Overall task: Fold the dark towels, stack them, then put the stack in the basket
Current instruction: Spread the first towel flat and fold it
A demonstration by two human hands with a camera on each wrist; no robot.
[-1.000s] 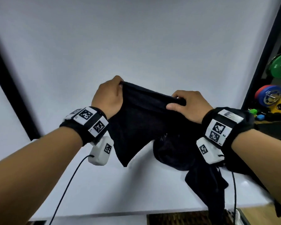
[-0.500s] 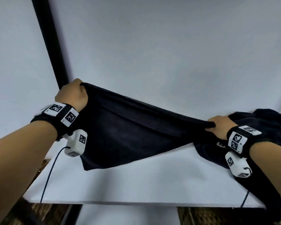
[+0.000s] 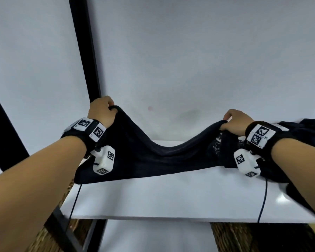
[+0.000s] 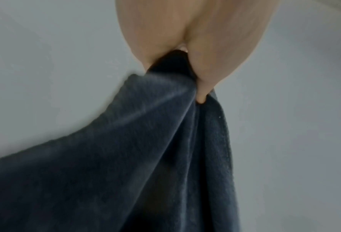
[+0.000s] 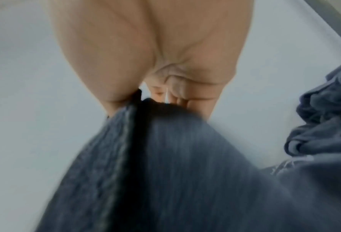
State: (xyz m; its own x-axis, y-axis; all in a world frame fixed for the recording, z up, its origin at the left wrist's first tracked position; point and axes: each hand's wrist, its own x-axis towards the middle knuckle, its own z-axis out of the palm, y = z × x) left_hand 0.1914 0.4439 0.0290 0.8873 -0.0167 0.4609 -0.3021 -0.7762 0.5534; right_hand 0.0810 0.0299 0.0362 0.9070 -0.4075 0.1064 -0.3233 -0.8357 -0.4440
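Note:
A dark towel (image 3: 153, 159) hangs spread between my two hands above the white table (image 3: 162, 199); its top edge sags in the middle and its lower edge lies on the table. My left hand (image 3: 103, 110) grips the towel's left top corner, seen close in the left wrist view (image 4: 181, 66) with the cloth (image 4: 125, 157) falling from the fingers. My right hand (image 3: 233, 120) pinches the right top corner; the right wrist view shows the fingers (image 5: 165, 94) closed on the hem (image 5: 145, 157). A crumpled heap of dark towels (image 3: 305, 131) lies under my right forearm at the table's right end.
A black upright post (image 3: 85, 51) stands behind my left hand against the white backdrop. Woven wicker (image 3: 244, 237) shows below the table's front edge at right and at left (image 3: 65, 195). Two thin cables hang from the wrist cameras over the table.
The towel's top edge has gone from taut to sagging. My hands have come level and slightly closer together, and the towel's lower edge has come down onto the table.

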